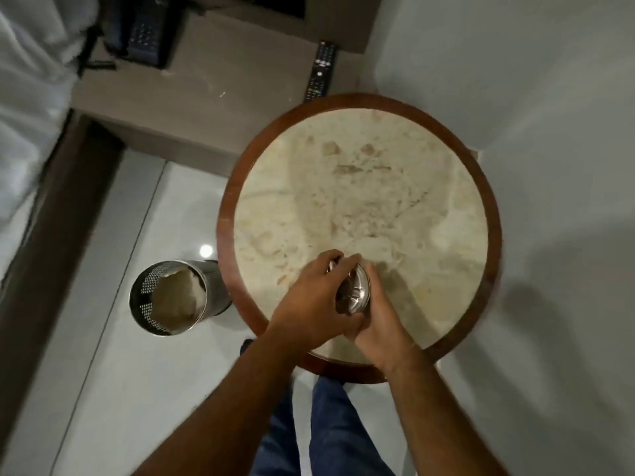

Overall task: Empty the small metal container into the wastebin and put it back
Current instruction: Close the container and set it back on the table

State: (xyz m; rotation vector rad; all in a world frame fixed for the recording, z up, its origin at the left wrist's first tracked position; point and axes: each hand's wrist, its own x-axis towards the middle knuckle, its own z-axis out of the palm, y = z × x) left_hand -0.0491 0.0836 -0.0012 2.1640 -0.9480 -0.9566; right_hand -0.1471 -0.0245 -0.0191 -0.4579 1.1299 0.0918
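A small shiny metal container [354,292] sits between both my hands over the near part of the round table [357,214]. My left hand [311,297] wraps its left side, fingers curled over the top rim. My right hand [376,310] cups its right and near side. Most of the container is hidden by my fingers; I cannot tell whether it rests on the table or hangs just above it. The wastebin [171,298], a perforated metal cylinder with pale contents inside, stands on the floor to the left of the table.
The table has a pale marble top and a brown wooden rim. A remote control [321,71] lies on a grey counter behind it, with a black telephone [142,32] further left. A bed edge runs along the left. My legs in jeans [326,434] stand below.
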